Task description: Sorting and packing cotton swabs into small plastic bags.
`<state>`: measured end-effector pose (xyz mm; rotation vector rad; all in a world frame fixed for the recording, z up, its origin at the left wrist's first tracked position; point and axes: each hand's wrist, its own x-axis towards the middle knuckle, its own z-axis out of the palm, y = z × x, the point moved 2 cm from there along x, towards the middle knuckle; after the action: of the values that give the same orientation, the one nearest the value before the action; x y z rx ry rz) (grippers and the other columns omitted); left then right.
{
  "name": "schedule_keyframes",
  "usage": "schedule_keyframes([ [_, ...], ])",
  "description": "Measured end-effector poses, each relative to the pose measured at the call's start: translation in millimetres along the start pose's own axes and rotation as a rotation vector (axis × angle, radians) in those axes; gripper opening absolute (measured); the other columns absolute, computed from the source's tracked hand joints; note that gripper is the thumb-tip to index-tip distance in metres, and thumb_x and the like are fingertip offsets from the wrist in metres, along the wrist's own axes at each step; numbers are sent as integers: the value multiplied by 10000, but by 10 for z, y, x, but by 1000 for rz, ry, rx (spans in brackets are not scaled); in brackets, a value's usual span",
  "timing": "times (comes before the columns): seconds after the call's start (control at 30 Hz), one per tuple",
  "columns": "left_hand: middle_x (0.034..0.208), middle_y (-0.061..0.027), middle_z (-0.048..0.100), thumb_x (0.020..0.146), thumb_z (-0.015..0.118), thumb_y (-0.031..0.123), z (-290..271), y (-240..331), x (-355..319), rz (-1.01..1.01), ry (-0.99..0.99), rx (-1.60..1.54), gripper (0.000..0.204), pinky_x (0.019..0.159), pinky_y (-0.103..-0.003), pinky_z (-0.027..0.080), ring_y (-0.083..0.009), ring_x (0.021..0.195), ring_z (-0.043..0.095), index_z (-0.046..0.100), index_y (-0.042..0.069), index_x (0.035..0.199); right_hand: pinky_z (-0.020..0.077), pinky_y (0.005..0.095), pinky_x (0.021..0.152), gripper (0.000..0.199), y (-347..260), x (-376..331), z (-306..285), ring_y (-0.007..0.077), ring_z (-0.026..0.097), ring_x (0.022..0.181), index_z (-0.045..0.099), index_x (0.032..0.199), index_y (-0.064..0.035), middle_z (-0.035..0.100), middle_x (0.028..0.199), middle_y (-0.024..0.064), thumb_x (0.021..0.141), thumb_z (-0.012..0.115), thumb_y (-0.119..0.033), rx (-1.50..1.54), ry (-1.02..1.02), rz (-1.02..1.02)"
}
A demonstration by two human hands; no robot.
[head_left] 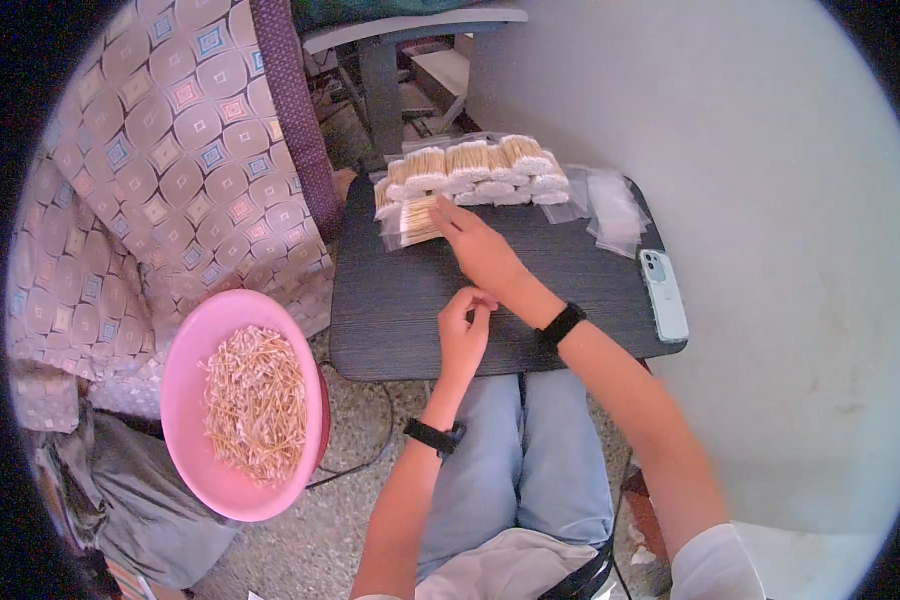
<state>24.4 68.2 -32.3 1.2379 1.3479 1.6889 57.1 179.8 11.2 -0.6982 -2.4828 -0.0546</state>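
Several packed bags of cotton swabs point(475, 168) lie piled along the far edge of the dark table point(395, 325), and we judge the step in hand to be settling one more bag point(416, 220) against the front of that pile. This bag lies near the far left corner, its swabs side by side and its clear plastic showing at the left end. Our right hand point(482, 258) reaches over to the bag's right end with its fingers close together and the tips touching it; whether they pinch or merely rest there, we cannot tell. Our left hand point(461, 332) is curled above the near half of the table, just beside the right wrist, with thumb and fingertips drawn together; we cannot tell whether anything small sits between them. To us, the next move calls for a light touch, nudging the bag square and lifting the fingers clear without dragging the plastic or toppling the pile. Flat clear bags point(615, 207) lie by the far right corner, and a pale phone point(663, 295) lies along the right edge. Beyond the left edge, a pink basin point(183, 420) holds loose swabs point(257, 405). The pile limits our room at the back, our right forearm crosses above our left hand's way forward, and a wall point(780, 260) rises close to the right.
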Motion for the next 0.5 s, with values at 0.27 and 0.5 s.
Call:
schedule_keyframes([
  [0.27, 817, -66, 642, 853, 478, -76, -67, -36, -20, 25, -12, 45, 130, 727, -242, 477, -114, 784, 606, 593, -20, 875, 415, 404, 1016, 688, -79, -59, -310, 336, 406, 1284, 360, 1379, -44, 313, 1461, 161, 736, 595, 24, 59, -32, 26],
  [0.5, 834, -51, 639, 873, 470, -56, -120, -85, -8, -15, -35, 63, 154, 728, -232, 469, -107, 774, 596, 614, -3, 892, 401, 465, 1002, 668, 895, -820, -868, 369, 422, 1258, 375, 1378, -92, 375, 1415, 191, 771, 652, -135, -126, -176, 357],
])
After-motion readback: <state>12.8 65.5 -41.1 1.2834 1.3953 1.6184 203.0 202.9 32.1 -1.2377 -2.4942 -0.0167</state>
